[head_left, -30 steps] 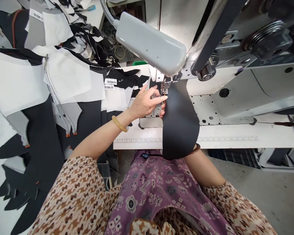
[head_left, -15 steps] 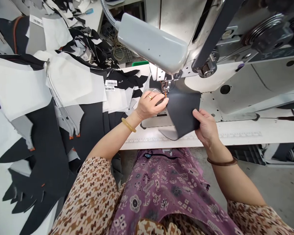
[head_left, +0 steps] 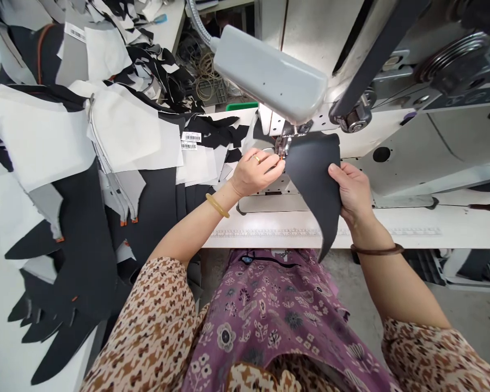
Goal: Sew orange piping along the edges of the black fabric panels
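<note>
– Right hand (head_left: 355,190) moved since a second ago: out from beneath the black panel (head_left: 318,179), now at its right edge. Panel's lower end dropped too; half a second ago it was over the counter (head_left: 273,239), now it hangs past the front edge.
– Noted. Far left?
– Dark cut pieces (head_left: 81,228), white pieces (head_left: 36,136) lying over some of them. Then two barcode labels (head_left: 191,136), near the left hand (head_left: 255,173).
– Left grip?
– Pinched on the orange strip (head_left: 281,158) at the panel's left edge, just in front of the presser foot (head_left: 283,144). Yellowish bangle (head_left: 218,206) on that wrist.
– Panel's location?
– Between both hands, upper part beside the presser foot, lower part curling down. Grey housing (head_left: 269,73) above.
– Right grip?
– Grasping the panel's right edge, thumb on top; fingers partly hidden. Brown bangle (head_left: 378,250) on the wrist.
– Far right?
– Sewing machine (head_left: 433,147), body reaching past the right hand.
</note>
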`<control>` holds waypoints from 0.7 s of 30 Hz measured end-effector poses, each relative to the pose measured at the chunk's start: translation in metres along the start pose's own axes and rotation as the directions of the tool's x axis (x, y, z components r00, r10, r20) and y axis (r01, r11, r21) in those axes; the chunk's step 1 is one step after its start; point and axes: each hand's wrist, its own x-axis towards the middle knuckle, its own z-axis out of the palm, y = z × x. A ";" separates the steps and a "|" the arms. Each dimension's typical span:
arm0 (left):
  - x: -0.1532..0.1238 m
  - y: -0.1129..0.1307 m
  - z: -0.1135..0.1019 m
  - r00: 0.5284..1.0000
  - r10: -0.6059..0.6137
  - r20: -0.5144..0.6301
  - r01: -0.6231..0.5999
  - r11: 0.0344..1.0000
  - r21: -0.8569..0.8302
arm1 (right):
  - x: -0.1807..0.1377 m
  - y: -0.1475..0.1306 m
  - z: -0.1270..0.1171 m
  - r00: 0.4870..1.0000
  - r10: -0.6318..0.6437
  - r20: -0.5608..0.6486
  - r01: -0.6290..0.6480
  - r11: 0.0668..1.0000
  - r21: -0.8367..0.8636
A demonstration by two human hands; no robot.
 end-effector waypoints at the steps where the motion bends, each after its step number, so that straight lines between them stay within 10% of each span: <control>1: 0.000 0.001 -0.001 1.000 -0.009 0.010 0.009 1.000 0.002 | 0.004 -0.001 0.001 1.000 -0.012 0.010 0.012 1.000 -0.016; 7: -0.025 0.009 -0.004 0.997 0.018 -0.075 -0.022 0.998 -0.052 | 0.026 -0.008 0.001 0.995 -0.073 0.072 0.080 0.992 -0.100; 14: -0.115 0.020 -0.030 0.937 -0.337 -0.097 0.347 0.930 0.124 | 0.037 -0.020 -0.001 0.999 -0.019 0.051 0.029 0.978 -0.207; 17: -0.164 0.005 -0.061 0.816 -0.571 -0.095 0.571 0.768 0.290 | 0.042 -0.018 -0.004 0.999 0.020 0.035 -0.008 0.948 -0.319; 21: -0.219 -0.024 -0.113 0.503 -0.805 -0.315 0.839 0.367 0.402 | 0.054 -0.001 -0.016 0.995 -0.060 0.082 0.093 0.867 -0.489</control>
